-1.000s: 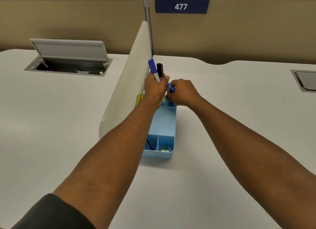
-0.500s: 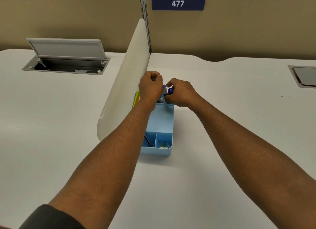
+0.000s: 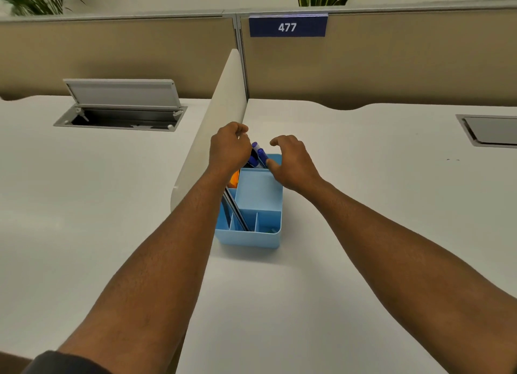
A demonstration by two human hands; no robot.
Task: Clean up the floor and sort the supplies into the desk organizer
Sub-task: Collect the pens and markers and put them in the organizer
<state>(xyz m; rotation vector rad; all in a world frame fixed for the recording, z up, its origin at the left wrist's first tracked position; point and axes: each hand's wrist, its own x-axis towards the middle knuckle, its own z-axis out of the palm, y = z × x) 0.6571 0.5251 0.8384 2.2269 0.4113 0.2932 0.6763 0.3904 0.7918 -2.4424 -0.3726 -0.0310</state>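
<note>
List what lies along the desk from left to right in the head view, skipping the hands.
Open cable hatch → white divider panel → blue desk organizer → closed cable hatch.

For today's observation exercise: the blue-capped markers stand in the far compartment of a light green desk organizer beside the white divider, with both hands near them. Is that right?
One detail is wrong: the head view shows the desk organizer is light blue, not green. The blue-capped markers do stand in its far compartment beside the white divider, with the left hand and right hand near them.
</note>
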